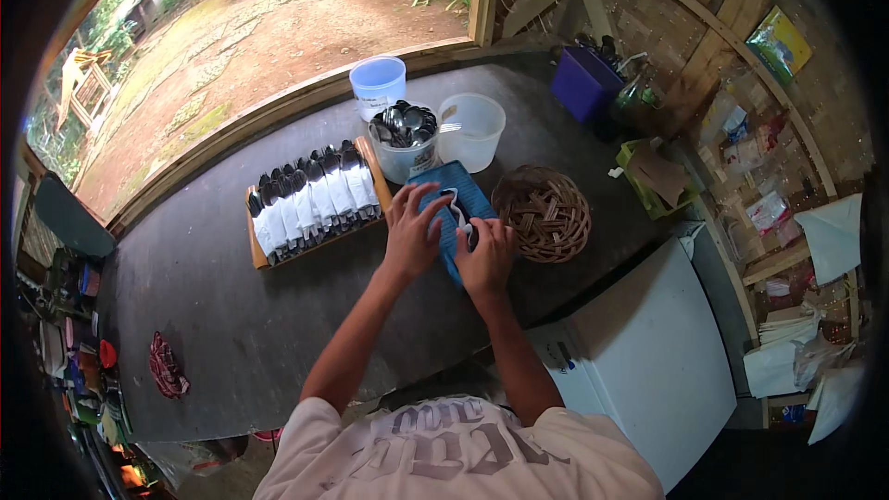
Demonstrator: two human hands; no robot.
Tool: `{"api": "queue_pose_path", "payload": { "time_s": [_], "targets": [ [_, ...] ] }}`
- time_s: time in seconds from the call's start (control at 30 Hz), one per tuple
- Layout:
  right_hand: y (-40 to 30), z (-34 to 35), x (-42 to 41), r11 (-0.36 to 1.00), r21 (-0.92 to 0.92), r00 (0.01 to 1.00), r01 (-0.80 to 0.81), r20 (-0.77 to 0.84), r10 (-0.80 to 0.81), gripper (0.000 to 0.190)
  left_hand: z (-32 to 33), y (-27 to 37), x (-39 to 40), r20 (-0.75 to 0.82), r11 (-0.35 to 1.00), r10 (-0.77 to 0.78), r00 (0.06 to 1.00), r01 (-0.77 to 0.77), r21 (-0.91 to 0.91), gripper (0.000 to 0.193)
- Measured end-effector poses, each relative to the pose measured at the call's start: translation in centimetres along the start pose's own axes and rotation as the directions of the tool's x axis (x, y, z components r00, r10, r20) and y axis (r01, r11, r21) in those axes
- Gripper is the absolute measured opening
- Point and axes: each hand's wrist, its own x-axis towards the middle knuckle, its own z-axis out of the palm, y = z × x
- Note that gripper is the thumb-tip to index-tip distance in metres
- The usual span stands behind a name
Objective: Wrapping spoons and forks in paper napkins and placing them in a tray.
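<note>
A blue ribbed tissue box (451,177) lies at an angle on the dark tabletop in front of me. White tissue (455,205) shows along its dark slot. My left hand (413,229) is over the box's left side, fingers spread and holding nothing. At the near end of the slot, my right hand (486,257) has its thumb and fingers around the end of the tissue. Left of the box, a wooden tray (382,177) holds rows of spoons and forks (312,173) wrapped in white tissue.
Behind the box stand a clear tub of spoons (405,146), a clear tub (479,139) with a fork, and a blue tub (378,80). A wicker basket (542,215) sits right. Farther off are a purple container (587,83) and green tray (656,180). A cloth (167,364) lies left.
</note>
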Motion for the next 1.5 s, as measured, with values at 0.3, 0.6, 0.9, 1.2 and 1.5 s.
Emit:
{"api": "queue_pose_path", "payload": {
  "time_s": [0.3, 0.6, 0.9, 1.2, 1.5],
  "targets": [
    [1.6, -1.1, 2.8, 0.954, 0.294, 0.994, 0.051, 0.073, -0.076, 0.008, 0.5, -2.2, 5.1, 0.244, 0.931, 0.271, 0.931, -0.318, 0.178, 0.012],
    [-0.1, -5.6, 8.0, 0.783, 0.597, 0.981, 0.175, -0.038, -0.19, 0.006, -5.5, 2.9, 7.5, -0.068, 0.934, 0.345, 0.936, -0.335, 0.123, 0.02],
    [-1.6, -8.5, 7.2, 0.651, 0.657, 0.922, 0.38, -0.214, -0.321, 0.014, -9.9, 6.5, 4.9, -0.158, 0.902, 0.405, 0.901, -0.366, 0.228, 0.029],
    [-1.1, -3.8, -5.9, 0.662, 0.703, 0.792, 0.259, 0.237, -0.562, 0.019, -10.4, 0.7, -12.9, -0.01, 0.973, 0.084, 0.996, -0.08, 0.215, 0.025],
    [-2.1, 1.3, -10.8, 0.733, 0.642, 0.712, 0.224, 0.406, -0.573, 0.017, -12.0, -1.4, -21.1, -0.026, 0.941, -0.247, 0.969, 0.246, 0.231, 0.028]
  ]
}}
